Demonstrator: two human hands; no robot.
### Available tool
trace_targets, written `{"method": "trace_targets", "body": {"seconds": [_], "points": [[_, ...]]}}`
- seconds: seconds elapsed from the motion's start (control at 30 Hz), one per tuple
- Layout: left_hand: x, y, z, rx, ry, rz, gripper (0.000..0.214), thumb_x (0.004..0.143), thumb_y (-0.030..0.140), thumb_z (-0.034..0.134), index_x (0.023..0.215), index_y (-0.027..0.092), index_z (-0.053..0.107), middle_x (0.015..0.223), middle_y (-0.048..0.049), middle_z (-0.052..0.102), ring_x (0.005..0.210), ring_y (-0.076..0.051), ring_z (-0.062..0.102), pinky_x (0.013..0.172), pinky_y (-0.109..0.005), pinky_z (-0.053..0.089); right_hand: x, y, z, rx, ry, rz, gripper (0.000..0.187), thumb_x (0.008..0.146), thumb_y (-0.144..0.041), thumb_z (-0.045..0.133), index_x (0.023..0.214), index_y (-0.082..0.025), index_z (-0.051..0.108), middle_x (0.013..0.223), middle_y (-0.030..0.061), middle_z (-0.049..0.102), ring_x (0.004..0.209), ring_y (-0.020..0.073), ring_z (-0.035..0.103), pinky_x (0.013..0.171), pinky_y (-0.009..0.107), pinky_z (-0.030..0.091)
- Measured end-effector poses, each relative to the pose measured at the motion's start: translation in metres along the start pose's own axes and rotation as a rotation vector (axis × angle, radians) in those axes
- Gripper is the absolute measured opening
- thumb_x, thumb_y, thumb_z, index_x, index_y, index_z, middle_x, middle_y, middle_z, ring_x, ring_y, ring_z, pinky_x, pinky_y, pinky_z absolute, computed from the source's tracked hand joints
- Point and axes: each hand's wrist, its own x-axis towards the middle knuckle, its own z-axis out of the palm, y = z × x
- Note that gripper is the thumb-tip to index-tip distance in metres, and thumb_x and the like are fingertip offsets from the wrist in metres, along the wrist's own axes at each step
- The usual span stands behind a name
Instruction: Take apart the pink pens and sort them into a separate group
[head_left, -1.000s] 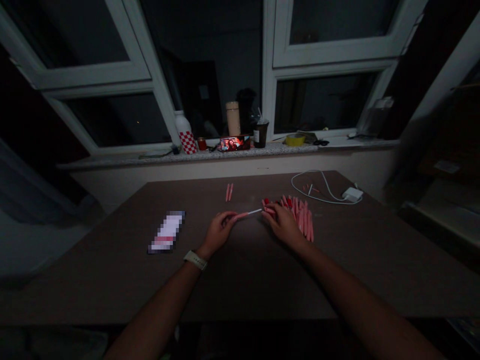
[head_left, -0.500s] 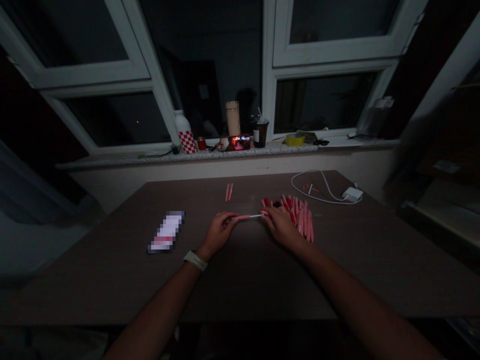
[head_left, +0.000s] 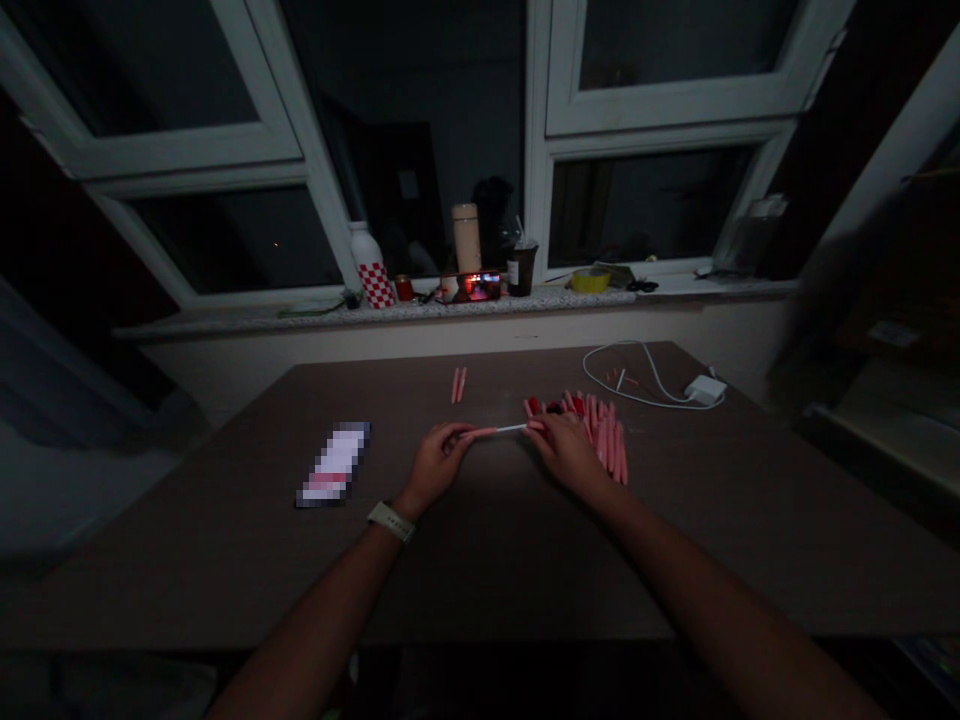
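Pink, slender pen-like stick [head_left: 484, 432] with a thin white middle section, stretched nearly level between two bare hands above the brown wood-grain table [head_left: 480, 560].
The left hand [head_left: 435, 465] pinches its pink end between thumb and fingers; the right hand [head_left: 564, 450] has its fingertips drawn together on the other end, beside a pile of slim pink sticks [head_left: 611, 440].

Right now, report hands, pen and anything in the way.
Left hand pinching pink pen barrel; white rod protruding. Right hand pinching pink piece at rod's far end. Pink pen pile close by right hand.
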Motion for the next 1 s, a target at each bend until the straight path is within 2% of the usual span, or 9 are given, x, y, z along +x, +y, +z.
{"method": "trace_targets", "body": {"seconds": [0.2, 0.37, 0.7, 0.83, 1.0], "points": [[0.0004, -0.0006, 0.0003, -0.007, -0.013, 0.007, 0.029, 0.091, 0.039, 0.054, 0.105, 0.019, 0.068, 0.098, -0.0061, 0.069, 0.083, -0.018, 0.059, 0.076, -0.03, 0.046, -0.0002, -0.0027, -0.0019, -0.001, -0.001, -0.002, 0.018, 0.092, -0.033, 0.057, 0.095, -0.018, 0.066, 0.095, 0.0079, 0.069, 0.091, 0.024, 0.058, 0.084, 0.033, 0.038], [0.0006, 0.0012, 0.0001, -0.014, -0.012, 0.011, 0.029, 0.091, 0.04, 0.053, 0.104, 0.019, 0.068, 0.095, -0.0058, 0.069, 0.08, -0.018, 0.059, 0.073, -0.029, 0.045, 0.0003, -0.003, -0.0012, -0.009, -0.047, -0.007, 0.021, 0.095, -0.034, 0.051, 0.098, -0.019, 0.067, 0.097, 0.0085, 0.07, 0.092, 0.0241, 0.057, 0.084, 0.034, 0.038], [0.001, -0.0028, 0.0009, -0.015, -0.003, 0.017, 0.03, 0.091, 0.04, 0.054, 0.105, 0.018, 0.069, 0.096, -0.0059, 0.069, 0.079, -0.017, 0.059, 0.072, -0.028, 0.045, -0.0004, -0.0031, -0.003, -0.078, -0.077, -0.033, 0.03, 0.097, -0.031, 0.047, 0.117, -0.018, 0.064, 0.112, 0.0111, 0.068, 0.098, 0.0258, 0.055, 0.091, 0.038, 0.036], [0.0009, -0.0013, 0.0006, -0.02, -0.009, 0.026, 0.028, 0.09, 0.038, 0.055, 0.103, 0.018, 0.069, 0.096, -0.0063, 0.07, 0.082, -0.018, 0.06, 0.074, -0.028, 0.045, -0.0008, -0.0051, -0.0064, -0.14, -0.104, -0.036, 0.032, 0.096, -0.033, 0.048, 0.119, -0.019, 0.064, 0.11, 0.0111, 0.068, 0.101, 0.0264, 0.053, 0.093, 0.039, 0.034], [-0.0002, -0.0022, 0.0008, -0.022, -0.013, 0.039, 0.027, 0.091, 0.037, 0.055, 0.104, 0.018, 0.069, 0.094, -0.0059, 0.069, 0.08, -0.017, 0.059, 0.073, -0.028, 0.045, -0.0015, -0.0074, -0.0085, -0.169, -0.135, -0.012, 0.029, 0.095, -0.034, 0.051, 0.115, -0.021, 0.067, 0.097, 0.0082, 0.071, 0.093, 0.0248, 0.055, 0.088, 0.035, 0.037]]}}
